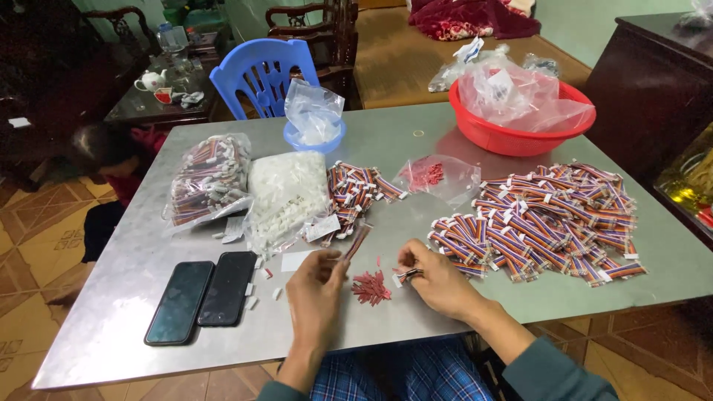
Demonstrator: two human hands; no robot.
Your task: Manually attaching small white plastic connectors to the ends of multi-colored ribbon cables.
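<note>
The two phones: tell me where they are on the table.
In the head view the two black phones lie side by side, screens up, at the near left of the metal table, left of the left hand and below the bag of white connectors.

Two bare hands, the left hand and the right hand, extend from forearms with dark teal sleeves pushed up (cuffs bunched near the elbows), above blue plaid trousers checked with thin white lines.

Striped wire bundle (tilted, pinched), small connector piece between fingers.
</note>
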